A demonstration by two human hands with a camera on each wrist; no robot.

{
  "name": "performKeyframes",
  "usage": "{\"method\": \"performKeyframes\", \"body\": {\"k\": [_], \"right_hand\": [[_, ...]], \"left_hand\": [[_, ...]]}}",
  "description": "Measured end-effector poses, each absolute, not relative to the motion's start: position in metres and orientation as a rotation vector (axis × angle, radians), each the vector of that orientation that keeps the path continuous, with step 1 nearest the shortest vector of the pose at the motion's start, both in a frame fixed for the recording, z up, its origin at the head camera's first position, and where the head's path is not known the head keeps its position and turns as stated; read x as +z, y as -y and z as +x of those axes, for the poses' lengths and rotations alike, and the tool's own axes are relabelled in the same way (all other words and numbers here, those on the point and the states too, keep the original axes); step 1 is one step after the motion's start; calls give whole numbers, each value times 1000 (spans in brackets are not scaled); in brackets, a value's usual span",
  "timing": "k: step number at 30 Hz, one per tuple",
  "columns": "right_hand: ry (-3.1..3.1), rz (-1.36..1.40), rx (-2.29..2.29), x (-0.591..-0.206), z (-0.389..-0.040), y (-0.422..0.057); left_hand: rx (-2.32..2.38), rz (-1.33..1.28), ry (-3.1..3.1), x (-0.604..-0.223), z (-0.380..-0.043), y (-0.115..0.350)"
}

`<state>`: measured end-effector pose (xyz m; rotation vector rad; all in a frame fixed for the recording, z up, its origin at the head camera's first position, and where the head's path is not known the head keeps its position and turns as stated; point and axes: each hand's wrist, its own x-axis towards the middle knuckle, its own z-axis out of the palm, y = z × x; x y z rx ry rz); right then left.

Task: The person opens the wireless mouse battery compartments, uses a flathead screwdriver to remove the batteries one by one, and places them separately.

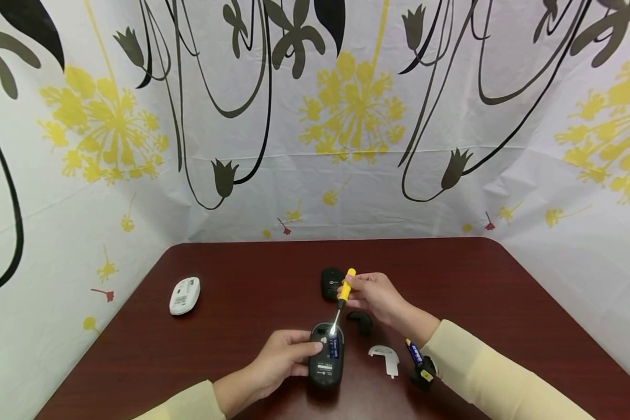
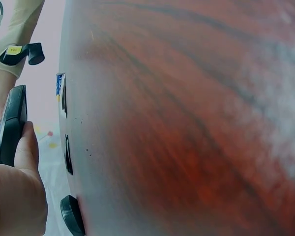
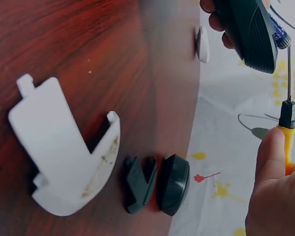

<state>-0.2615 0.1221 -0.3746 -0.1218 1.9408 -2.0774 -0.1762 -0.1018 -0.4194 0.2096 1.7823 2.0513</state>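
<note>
My left hand [image 1: 280, 360] grips a black computer mouse [image 1: 325, 376] turned underside up, fingers along its left side and thumb on its base. Its battery bay is uncovered, and a blue battery [image 1: 333, 347] sits in it. Between thumb and fingers, my right hand [image 1: 380, 296] holds a screwdriver [image 1: 347, 286] by its yellow handle, shaft pointing down. The screwdriver's tip meets the upper end of the battery. In the right wrist view, that battery end [image 3: 281, 37] sticks out past the mouse's body [image 3: 248, 34] beside the metal shaft.
A white mouse [image 1: 185, 296] lies at the left of the dark red table [image 1: 252, 274]. Behind my right hand is another black mouse [image 1: 332, 284]. A black cover [image 1: 360, 321], a white cover [image 1: 387, 357] and a loose blue-and-yellow battery [image 1: 414, 352] lie at the right.
</note>
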Motion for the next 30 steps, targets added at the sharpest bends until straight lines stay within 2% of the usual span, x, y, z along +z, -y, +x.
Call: {"method": "performKeyframes", "body": {"k": [12, 30], "right_hand": [[-1876, -25, -2103, -380, -264, -125], [-1851, -123, -2151, -366, -264, -136]], "left_hand": [[2050, 194, -1766, -418, -175, 102], [2059, 201, -1754, -417, -174, 101]]}}
